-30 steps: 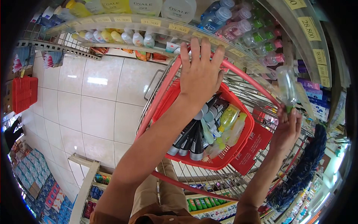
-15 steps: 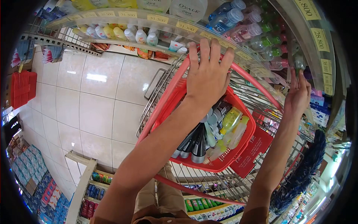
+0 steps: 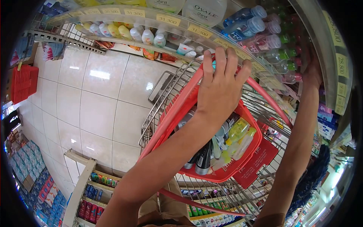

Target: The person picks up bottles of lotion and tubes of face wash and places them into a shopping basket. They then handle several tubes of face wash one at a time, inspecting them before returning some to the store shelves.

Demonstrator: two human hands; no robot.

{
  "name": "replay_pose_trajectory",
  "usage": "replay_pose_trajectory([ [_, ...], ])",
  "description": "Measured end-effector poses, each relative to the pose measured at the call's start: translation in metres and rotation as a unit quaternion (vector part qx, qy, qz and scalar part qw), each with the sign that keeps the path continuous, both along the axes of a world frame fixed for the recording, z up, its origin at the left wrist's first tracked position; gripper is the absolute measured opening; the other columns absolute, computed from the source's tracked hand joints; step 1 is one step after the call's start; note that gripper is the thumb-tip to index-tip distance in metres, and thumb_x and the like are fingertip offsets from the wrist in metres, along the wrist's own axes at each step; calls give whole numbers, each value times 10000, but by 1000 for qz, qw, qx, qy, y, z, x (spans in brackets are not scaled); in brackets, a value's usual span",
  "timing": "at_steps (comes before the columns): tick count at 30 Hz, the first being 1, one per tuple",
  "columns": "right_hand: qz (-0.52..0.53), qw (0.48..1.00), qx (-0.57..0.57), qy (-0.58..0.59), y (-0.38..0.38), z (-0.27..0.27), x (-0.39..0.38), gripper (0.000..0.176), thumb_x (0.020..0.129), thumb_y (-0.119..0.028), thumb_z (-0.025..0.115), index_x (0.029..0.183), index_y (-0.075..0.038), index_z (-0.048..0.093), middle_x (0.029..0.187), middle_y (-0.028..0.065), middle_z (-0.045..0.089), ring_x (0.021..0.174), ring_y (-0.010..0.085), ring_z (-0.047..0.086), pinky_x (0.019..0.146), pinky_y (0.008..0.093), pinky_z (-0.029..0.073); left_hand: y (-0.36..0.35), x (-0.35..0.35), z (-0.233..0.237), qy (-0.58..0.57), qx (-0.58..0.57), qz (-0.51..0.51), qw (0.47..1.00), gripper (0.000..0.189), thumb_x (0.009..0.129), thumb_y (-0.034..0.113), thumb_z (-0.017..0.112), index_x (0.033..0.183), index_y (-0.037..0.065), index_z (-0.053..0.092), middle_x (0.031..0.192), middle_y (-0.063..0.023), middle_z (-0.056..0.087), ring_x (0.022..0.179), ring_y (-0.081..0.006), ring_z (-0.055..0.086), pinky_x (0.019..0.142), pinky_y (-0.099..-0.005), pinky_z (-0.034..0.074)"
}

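Note:
My left hand is wrapped over the pink handle of a wire shopping cart. Below it in the cart sits a red basket holding a yellow-green bottle, dark tubes and other bottles. At the right, my right hand reaches in between the shelves, beside small bottles with pink and green caps. Its fingers are in shadow, and whether they hold anything cannot be made out.
Shelves with price labels curve across the top, bearing blue-capped bottles. Stacked red baskets stand at the left on the tiled floor. A dark blue fluffy duster is at the lower right. A lower-left shelf holds products.
My right hand has gone up and deeper into the shelf, its fingers now in shadow. The cart, basket and my left hand appear slightly further right and lower.

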State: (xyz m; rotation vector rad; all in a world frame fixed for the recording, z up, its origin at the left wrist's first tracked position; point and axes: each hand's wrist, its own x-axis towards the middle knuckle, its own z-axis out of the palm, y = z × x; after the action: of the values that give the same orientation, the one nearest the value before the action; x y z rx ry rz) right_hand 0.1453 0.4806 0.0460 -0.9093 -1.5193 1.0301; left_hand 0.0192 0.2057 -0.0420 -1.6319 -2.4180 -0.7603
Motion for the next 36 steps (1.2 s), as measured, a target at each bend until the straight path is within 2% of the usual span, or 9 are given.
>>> replay_pose_trajectory([
  [1,5,1000,3,-9,5,-1,-4,369,1007,-139,530,1319,53,489,1292,235,538,1229,376,558,1048,464,523,0,-1,1,0,-4,-1,1000,679,717,370,780,1305,173,504,1311,-168,486,1287,-370,404,1096,-581,205],
  [4,12,999,15,-36,14,-2,-12,375,1007,-149,531,1320,55,490,1290,237,540,1230,373,559,1047,461,520,-1,0,5,-15,-11,2,1000,384,897,239,546,1276,180,539,1309,-156,519,1303,-371,410,1140,-571,203],
  [7,18,998,26,-61,26,-4,-20,382,1007,-159,531,1320,56,491,1288,240,542,1231,370,559,1046,459,517,-1,0,4,-9,-26,1,1000,393,903,247,539,1293,192,530,1326,-151,506,1313,-372,397,1138,-578,194],
  [10,18,995,38,-86,38,-7,-30,388,1007,-168,532,1320,57,492,1286,243,544,1232,367,559,1046,457,515,0,0,2,-2,-12,4,1000,615,760,344,742,1307,195,505,1329,-167,479,1296,-372,401,1105,-577,208],
  [13,20,992,55,-115,51,-10,-40,395,1007,-178,532,1320,59,492,1284,245,545,1233,363,559,1045,454,512,-2,-1,7,10,-64,-8,998,422,906,286,549,1318,213,498,1349,-145,465,1339,-383,363,1136,-597,158],
  [19,13,977,97,-187,70,-15,-55,409,1007,-198,533,1321,61,494,1280,250,549,1234,357,559,1043,449,507,-2,0,7,4,-61,-6,998,411,904,293,554,1304,215,499,1341,-144,463,1345,-379,361,1137,-596,152],
  [22,8,968,117,-220,76,-15,-60,416,1007,-207,534,1321,63,495,1278,253,551,1235,353,559,1042,447,504,0,1,4,-9,-32,1,999,569,783,332,724,1295,215,504,1348,-169,473,1310,-389,398,1105,-586,212],
  [36,-24,908,220,-356,86,-18,-68,452,1006,-253,536,1322,69,499,1269,265,559,1240,338,559,1039,436,492,0,1,3,2,-36,0,999,525,812,326,693,1288,217,500,1338,-163,467,1307,-385,398,1101,-584,205],
])
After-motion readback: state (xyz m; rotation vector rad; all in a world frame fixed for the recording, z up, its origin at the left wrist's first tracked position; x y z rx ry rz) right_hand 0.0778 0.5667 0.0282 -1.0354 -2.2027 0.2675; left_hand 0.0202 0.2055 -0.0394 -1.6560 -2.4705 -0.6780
